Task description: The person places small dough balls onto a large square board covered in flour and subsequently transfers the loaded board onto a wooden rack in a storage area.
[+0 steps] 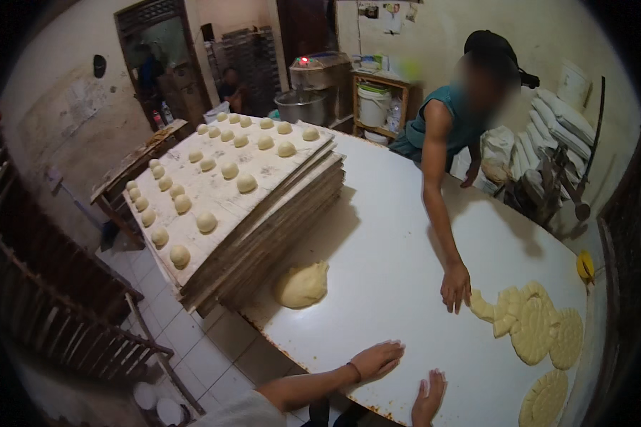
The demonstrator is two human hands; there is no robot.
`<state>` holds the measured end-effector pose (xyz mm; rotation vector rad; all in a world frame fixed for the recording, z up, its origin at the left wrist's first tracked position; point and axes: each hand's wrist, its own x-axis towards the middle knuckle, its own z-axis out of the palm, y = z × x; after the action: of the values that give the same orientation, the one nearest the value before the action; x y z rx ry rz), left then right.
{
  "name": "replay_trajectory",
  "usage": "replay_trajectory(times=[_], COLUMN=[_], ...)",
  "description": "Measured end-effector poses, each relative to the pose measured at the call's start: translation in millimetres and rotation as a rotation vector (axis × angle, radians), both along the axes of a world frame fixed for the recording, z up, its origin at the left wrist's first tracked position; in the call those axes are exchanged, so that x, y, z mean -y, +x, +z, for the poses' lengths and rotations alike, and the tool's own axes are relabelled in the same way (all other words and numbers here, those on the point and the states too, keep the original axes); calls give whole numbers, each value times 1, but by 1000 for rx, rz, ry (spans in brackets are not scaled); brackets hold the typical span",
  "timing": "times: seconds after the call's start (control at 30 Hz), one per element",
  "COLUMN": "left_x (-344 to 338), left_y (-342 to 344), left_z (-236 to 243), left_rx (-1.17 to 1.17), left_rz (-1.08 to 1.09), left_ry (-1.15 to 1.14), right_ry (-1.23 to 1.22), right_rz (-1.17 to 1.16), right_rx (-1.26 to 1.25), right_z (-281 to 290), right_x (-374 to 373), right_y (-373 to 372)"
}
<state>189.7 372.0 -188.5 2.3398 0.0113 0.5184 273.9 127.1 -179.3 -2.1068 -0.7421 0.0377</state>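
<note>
My left hand is low over the white table near its front edge, palm down, fingers stretched out. To its right, my right hand is at the table's near edge, fingers pointing forward and thumb apart. Nothing shows in either hand; the space under the left palm is hidden. A large lump of dough lies left of and beyond my left hand. Flattened dough discs marked with segments lie at the right, some partly broken up. Another flat disc is nearer me. A co-worker's hand reaches down beside the dough pieces.
A tall stack of wooden boards stands at the left, its top holding several dough balls. Across the table leans the co-worker. Behind are a mixer, a shelf with a bucket and piled white sacks.
</note>
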Motion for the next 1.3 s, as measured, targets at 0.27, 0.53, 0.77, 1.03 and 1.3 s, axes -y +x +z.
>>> replay_trajectory(times=[0.27,0.53,0.77,1.03,1.3], left_x=[-40,-70,-19,-5,-43], left_y=[-19,-93,-74,-15,-27], left_z=[-4,-30,-21,-21,-19], left_rx=[-81,-214,-47,-34,-130], left_rz=[14,-268,-239,-21,-51], left_ry=[15,25,-11,-43,-54], right_ry=[-195,-247,-249,-264,-115], right_rz=[-105,-65,137,73,-70], right_rx=[153,34,96,156,81], right_z=[1,-13,-29,9,12], right_x=[19,100,77,23,24], right_y=[47,14,-12,12,39])
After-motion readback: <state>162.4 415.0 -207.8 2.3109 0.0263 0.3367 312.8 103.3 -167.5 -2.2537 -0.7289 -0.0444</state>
